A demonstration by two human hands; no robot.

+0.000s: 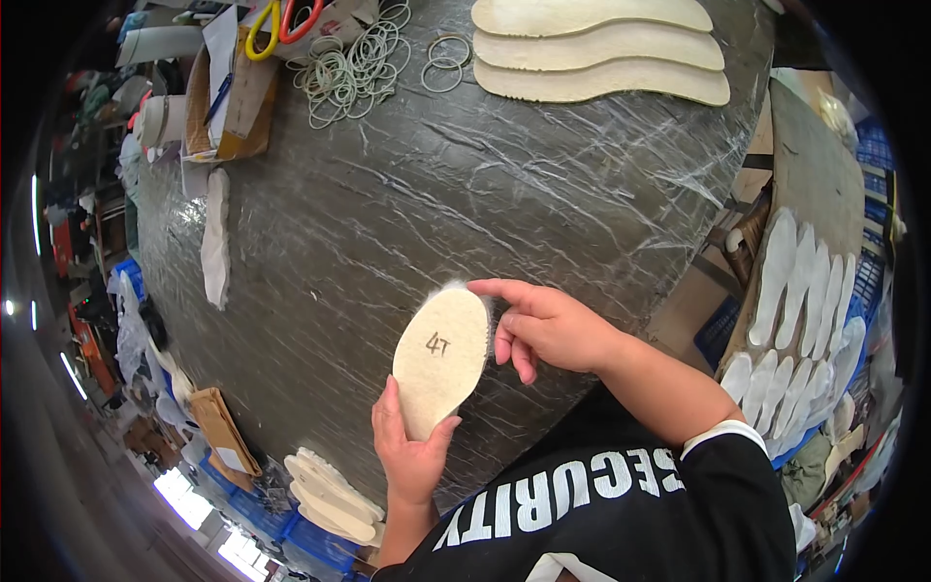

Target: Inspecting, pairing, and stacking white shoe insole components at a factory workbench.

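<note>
My left hand (411, 448) grips the narrow end of a cream insole (444, 354), its thumb and fingers at the two edges. The insole stands tilted over the table, its broad end up, with a dark mark on its face and fuzzy white fibres along the top and right edge. My right hand (553, 328) is beside that broad end. Its index fingertip reaches the insole's upper right edge, while the other fingers hang bent and apart, holding nothing.
The dark table (339, 242) has a wrinkled plastic cover. Three overlapping insoles (601, 82) lie at the far edge, near rubber bands (354, 73), scissors (281, 24) and a cardboard box (238, 126). More insoles lie near left (330, 495) and on a board (800, 281) at right.
</note>
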